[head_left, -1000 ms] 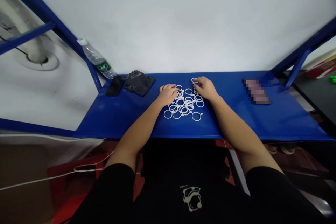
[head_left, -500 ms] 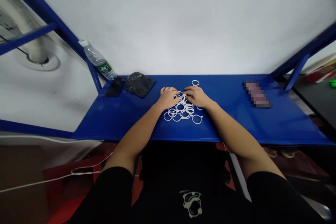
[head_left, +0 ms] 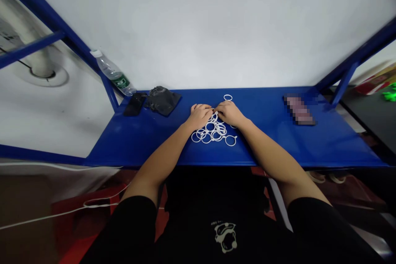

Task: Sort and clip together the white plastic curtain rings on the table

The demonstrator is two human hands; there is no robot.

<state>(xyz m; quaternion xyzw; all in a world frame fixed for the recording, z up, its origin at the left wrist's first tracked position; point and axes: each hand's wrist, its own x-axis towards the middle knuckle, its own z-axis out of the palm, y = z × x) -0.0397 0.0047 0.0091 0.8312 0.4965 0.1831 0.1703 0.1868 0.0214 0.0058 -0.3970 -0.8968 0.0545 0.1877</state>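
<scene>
Several white plastic curtain rings (head_left: 210, 126) with small eyelets lie in an overlapping pile on the blue tabletop (head_left: 148, 140). My left hand (head_left: 201, 115) is at the pile's far left side, its fingers curled and pressed together. From the right, my right hand (head_left: 229, 113) meets it, and the fingertips of both hands come together at a white ring that they mostly hide. One loose ring (head_left: 228, 97) lies beyond my right hand. Another ring (head_left: 230, 140) sits at the near right edge of the pile. Part of a ring shows under my right wrist.
At the back left are a crumpled dark grey pouch (head_left: 163, 101), a black phone (head_left: 135, 104) and a clear plastic bottle (head_left: 114, 74) leaning by the blue frame. A blurred-out pinkish object (head_left: 299, 109) lies on the right. The white wall (head_left: 216, 29) rises behind the table.
My hands have drawn closer together, and their fingertips now meet over the far end of the pile. The view has shifted slightly; the rest of the rings lie as before.
</scene>
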